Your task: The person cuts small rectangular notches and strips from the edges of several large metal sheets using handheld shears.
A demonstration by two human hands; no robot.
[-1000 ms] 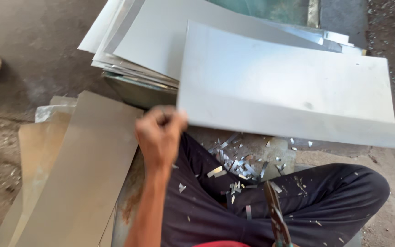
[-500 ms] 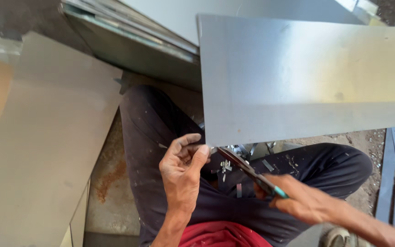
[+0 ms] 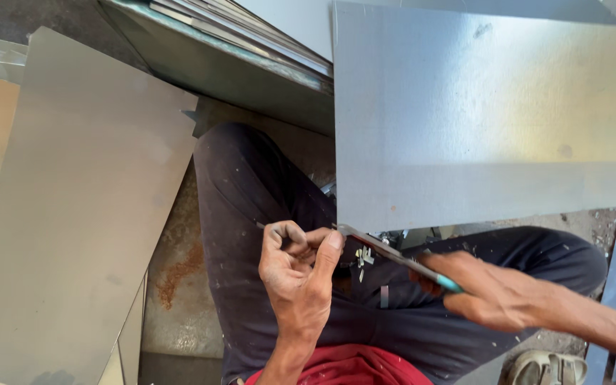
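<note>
right now two hands are at work over one large metal sheet point(image 3: 493, 121), which is held up above the person's lap with its long axis running left to right and its flat face toward the camera. the left hand point(image 3: 299, 274) is half curled, thumb and fingertips pinched at the sheet's lower left corner. the right hand point(image 3: 490, 291) is wrapped tight round the handles of one pair of tin snips point(image 3: 393, 255); the blades point up and to the left, their tip touching that same corner just beside the left thumb, and a teal grip end shows at the fist. whether the blades are parted i cannot tell. small metal offcuts point(image 3: 362, 258) lie scattered on the dark trousers point(image 3: 265, 185), too many and too small to count. one big flat sheet point(image 3: 73, 214) lies on the ground to the left, with edges of others under it. a stack of sheets point(image 3: 251, 32) sits behind the knee, count unclear. one sandal point(image 3: 536, 367) shows at bottom right.
</note>
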